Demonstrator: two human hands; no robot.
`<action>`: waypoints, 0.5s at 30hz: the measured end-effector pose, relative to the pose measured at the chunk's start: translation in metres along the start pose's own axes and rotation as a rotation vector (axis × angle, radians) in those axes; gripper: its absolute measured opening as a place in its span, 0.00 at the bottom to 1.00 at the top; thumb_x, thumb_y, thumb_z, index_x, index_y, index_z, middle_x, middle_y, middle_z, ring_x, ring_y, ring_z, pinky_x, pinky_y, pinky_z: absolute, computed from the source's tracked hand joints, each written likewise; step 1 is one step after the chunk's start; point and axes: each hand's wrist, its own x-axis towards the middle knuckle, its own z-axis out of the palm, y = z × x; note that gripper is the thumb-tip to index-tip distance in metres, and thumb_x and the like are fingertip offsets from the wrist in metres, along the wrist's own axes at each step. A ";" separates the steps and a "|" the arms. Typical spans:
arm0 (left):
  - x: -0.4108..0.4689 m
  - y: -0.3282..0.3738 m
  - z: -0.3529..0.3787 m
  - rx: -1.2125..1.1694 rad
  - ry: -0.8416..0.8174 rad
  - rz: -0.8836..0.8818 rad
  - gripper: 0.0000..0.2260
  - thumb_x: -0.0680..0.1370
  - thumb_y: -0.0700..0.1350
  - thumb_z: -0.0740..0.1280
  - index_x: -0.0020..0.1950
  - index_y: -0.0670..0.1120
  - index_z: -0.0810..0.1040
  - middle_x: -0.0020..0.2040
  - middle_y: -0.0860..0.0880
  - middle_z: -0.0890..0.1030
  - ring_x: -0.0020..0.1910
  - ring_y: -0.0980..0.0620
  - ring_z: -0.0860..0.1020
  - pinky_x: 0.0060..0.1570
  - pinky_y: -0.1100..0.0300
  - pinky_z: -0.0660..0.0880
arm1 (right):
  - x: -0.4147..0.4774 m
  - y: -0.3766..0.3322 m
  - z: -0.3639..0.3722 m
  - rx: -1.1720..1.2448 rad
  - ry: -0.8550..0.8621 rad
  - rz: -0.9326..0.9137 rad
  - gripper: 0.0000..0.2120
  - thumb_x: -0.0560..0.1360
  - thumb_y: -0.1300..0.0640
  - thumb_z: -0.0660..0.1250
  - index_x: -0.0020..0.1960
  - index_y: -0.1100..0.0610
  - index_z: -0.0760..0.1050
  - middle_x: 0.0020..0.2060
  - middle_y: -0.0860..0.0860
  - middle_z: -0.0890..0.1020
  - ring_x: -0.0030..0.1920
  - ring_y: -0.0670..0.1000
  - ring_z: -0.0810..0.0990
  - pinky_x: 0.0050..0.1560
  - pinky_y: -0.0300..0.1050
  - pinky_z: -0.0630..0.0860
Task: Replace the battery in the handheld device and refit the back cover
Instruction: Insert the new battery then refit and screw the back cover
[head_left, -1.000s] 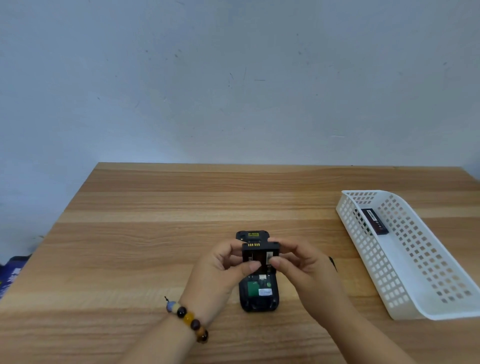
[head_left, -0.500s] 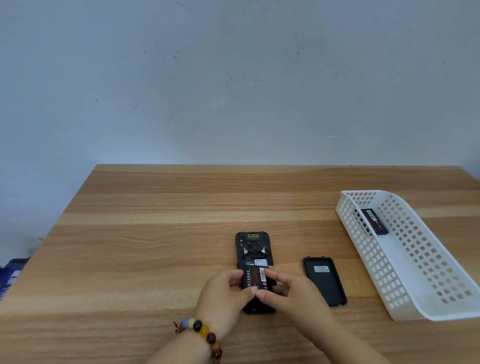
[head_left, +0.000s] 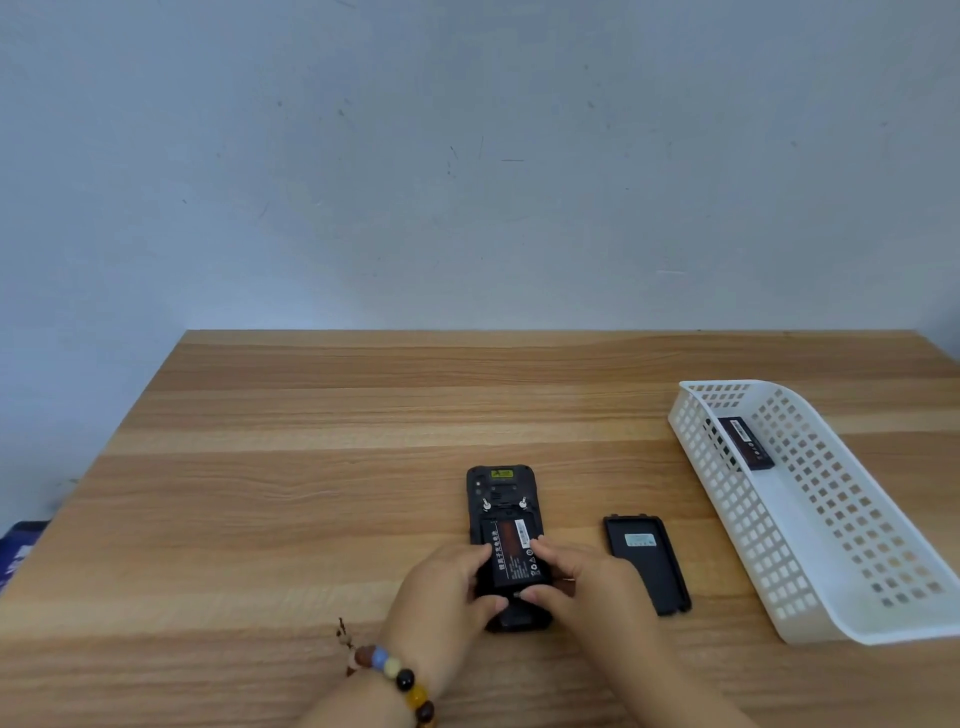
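Observation:
A black handheld device (head_left: 500, 491) lies face down on the wooden table (head_left: 291, 467), its back open. A black battery (head_left: 514, 551) with a red-orange label lies in the device's compartment. My left hand (head_left: 447, 587) grips the battery's left edge and near end with thumb and fingers. My right hand (head_left: 582, 582) pinches its right edge and near end. The black back cover (head_left: 647, 564) lies inside up on the table just right of my right hand. A second black battery (head_left: 745, 442) rests in the white basket (head_left: 810, 587).
The white perforated basket stands at the table's right edge, angled away. A beaded bracelet (head_left: 397, 675) is on my left wrist. A pale wall rises behind the table's far edge. A dark blue object (head_left: 18, 545) shows past the left edge.
Both hands lowered the battery from above the device into its compartment. My hands drew toward me, uncovering the back cover on the table.

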 end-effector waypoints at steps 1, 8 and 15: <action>0.001 -0.001 -0.001 0.035 0.009 0.039 0.22 0.74 0.44 0.68 0.67 0.49 0.68 0.61 0.51 0.74 0.54 0.58 0.72 0.48 0.81 0.57 | 0.000 0.000 0.002 -0.012 0.010 -0.006 0.25 0.71 0.56 0.72 0.66 0.54 0.73 0.66 0.47 0.74 0.65 0.42 0.73 0.65 0.26 0.61; 0.004 -0.013 0.001 0.096 0.019 0.158 0.18 0.73 0.42 0.68 0.62 0.45 0.74 0.62 0.49 0.75 0.60 0.59 0.69 0.51 0.86 0.49 | -0.003 0.004 0.010 -0.077 0.070 -0.024 0.23 0.66 0.56 0.76 0.60 0.55 0.78 0.59 0.49 0.81 0.61 0.50 0.78 0.59 0.25 0.55; 0.003 -0.015 0.002 0.154 -0.015 0.159 0.21 0.76 0.47 0.64 0.68 0.49 0.65 0.67 0.51 0.70 0.66 0.57 0.67 0.53 0.82 0.48 | -0.003 0.003 0.007 -0.062 0.037 -0.058 0.24 0.73 0.52 0.69 0.68 0.51 0.70 0.68 0.43 0.72 0.67 0.40 0.69 0.59 0.20 0.52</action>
